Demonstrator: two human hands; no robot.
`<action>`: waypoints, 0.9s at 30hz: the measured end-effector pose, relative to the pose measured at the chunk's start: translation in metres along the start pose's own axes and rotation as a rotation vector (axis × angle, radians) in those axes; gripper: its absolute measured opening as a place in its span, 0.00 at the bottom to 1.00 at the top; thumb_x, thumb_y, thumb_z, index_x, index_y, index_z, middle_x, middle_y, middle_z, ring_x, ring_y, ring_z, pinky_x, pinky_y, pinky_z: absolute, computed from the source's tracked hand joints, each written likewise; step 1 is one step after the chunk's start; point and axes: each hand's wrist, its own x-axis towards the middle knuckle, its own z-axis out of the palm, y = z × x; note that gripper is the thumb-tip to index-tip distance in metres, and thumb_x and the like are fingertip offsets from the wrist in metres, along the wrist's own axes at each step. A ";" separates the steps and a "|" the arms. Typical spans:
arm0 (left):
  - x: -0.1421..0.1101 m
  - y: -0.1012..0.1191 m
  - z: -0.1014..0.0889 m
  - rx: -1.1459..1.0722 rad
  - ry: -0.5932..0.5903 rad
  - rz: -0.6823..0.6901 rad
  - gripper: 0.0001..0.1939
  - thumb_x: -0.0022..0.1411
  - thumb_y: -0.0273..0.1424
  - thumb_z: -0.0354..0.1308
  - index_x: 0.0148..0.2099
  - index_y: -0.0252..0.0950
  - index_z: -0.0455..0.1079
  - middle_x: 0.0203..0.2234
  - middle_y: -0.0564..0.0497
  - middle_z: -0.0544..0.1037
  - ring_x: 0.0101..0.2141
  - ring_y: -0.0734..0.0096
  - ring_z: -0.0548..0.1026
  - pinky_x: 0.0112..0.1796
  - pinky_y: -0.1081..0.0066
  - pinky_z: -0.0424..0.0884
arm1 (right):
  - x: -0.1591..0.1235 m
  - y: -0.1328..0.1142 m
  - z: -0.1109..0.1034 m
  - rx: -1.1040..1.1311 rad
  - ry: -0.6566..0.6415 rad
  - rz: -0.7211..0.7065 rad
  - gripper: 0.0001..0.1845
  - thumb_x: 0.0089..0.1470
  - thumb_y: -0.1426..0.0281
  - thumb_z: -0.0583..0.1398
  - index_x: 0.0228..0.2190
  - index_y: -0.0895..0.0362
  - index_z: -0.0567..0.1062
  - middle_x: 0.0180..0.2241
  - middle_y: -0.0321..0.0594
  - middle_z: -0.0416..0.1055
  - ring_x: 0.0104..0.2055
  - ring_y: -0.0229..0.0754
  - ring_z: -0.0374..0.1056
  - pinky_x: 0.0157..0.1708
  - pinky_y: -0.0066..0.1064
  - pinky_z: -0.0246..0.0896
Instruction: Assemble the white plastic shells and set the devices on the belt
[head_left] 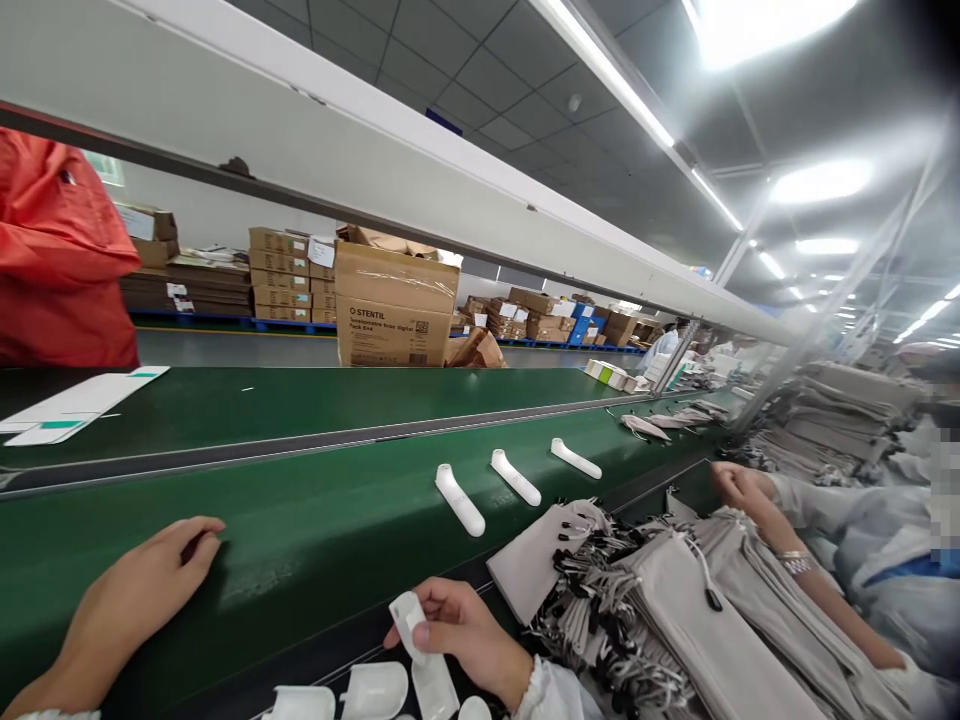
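My right hand [469, 635] pinches a white plastic piece [406, 622] between thumb and fingers at the near edge of the belt. Just below it lie more white plastic pieces [375, 690], curved and partly cut off by the frame's bottom edge. Over the green conveyor belt [315, 500] on the left, my left hand [142, 595] has its fingers extended and slightly bent, with nothing visible in them. Further along the belt lie three white handheld devices, shaped like thermometers: one nearest [460, 500], a middle one [516, 477] and a far one [576, 458].
Grey drawstring pouches [705, 600] are heaped right of my right hand. A co-worker's hand [742, 485] rests beyond them. Flat white cartons [82, 405] lie on the far belt. A long beam [375, 160] crosses overhead; a cardboard box [397, 305] stands behind.
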 end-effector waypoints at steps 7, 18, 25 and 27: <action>-0.010 0.021 -0.014 -0.038 -0.073 -0.061 0.24 0.65 0.45 0.44 0.54 0.39 0.70 0.53 0.49 0.75 0.46 0.57 0.75 0.39 0.68 0.70 | -0.001 -0.001 0.000 -0.001 -0.018 0.001 0.21 0.44 0.60 0.72 0.36 0.60 0.78 0.34 0.46 0.80 0.34 0.42 0.72 0.36 0.31 0.59; -0.011 0.019 -0.012 -0.033 -0.065 -0.044 0.23 0.65 0.43 0.44 0.54 0.40 0.70 0.54 0.49 0.74 0.48 0.57 0.74 0.40 0.69 0.68 | -0.002 0.002 -0.001 0.012 -0.016 -0.008 0.19 0.45 0.62 0.72 0.37 0.60 0.79 0.35 0.48 0.80 0.36 0.44 0.73 0.37 0.32 0.60; -0.017 0.024 -0.016 -0.031 -0.063 -0.035 0.22 0.66 0.43 0.43 0.53 0.40 0.70 0.53 0.50 0.74 0.47 0.59 0.74 0.37 0.70 0.68 | -0.001 0.005 -0.004 -0.030 -0.025 -0.013 0.22 0.46 0.59 0.71 0.38 0.60 0.79 0.36 0.48 0.80 0.36 0.45 0.73 0.38 0.33 0.61; -0.018 0.026 -0.018 -0.029 -0.059 -0.030 0.22 0.66 0.43 0.43 0.53 0.40 0.70 0.53 0.49 0.74 0.47 0.58 0.74 0.37 0.70 0.68 | -0.001 0.007 -0.004 -0.045 -0.024 -0.012 0.23 0.45 0.57 0.71 0.38 0.60 0.79 0.36 0.48 0.80 0.36 0.45 0.73 0.38 0.34 0.61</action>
